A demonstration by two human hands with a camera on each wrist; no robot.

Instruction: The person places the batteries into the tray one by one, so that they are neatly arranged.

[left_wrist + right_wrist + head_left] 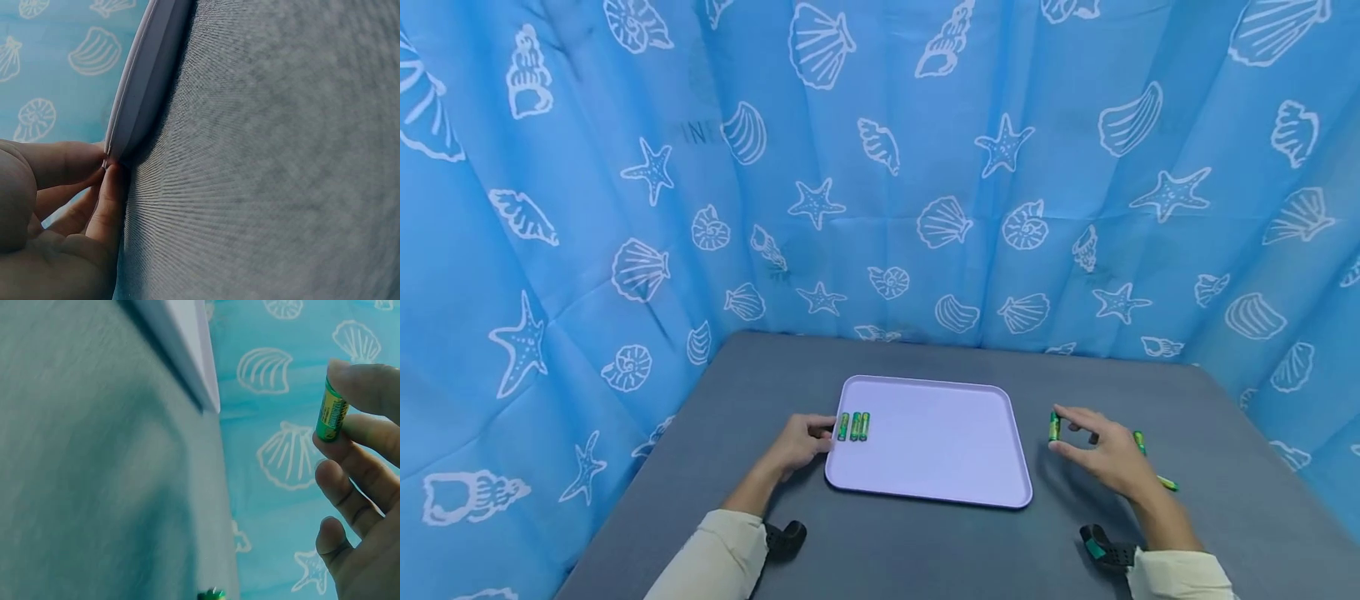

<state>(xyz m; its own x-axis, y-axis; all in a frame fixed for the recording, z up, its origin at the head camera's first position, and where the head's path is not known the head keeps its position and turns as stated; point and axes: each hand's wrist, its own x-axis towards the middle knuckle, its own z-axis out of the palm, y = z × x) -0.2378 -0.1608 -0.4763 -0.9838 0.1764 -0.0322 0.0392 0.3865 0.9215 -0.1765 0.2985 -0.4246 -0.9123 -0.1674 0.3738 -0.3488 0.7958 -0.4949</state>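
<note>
A pale lilac tray (932, 442) lies on the grey table, with three green batteries (854, 427) side by side along its left edge. The thumb and fingers of my left hand (802, 443) pinch the tray's left rim; the left wrist view shows the fingertips (111, 181) meeting at the rim. To the right of the tray, my right hand (1108, 454) holds one green and yellow battery (332, 412) by its ends between thumb and finger, above the table. Its other fingers are spread apart from the battery in the right wrist view.
Behind and partly under my right hand, two more batteries lie on the table: a green one (1139, 442) and another (1167, 482) nearer my wrist. A blue curtain (880, 183) with white shell and starfish prints hangs behind and beside the grey table (925, 550).
</note>
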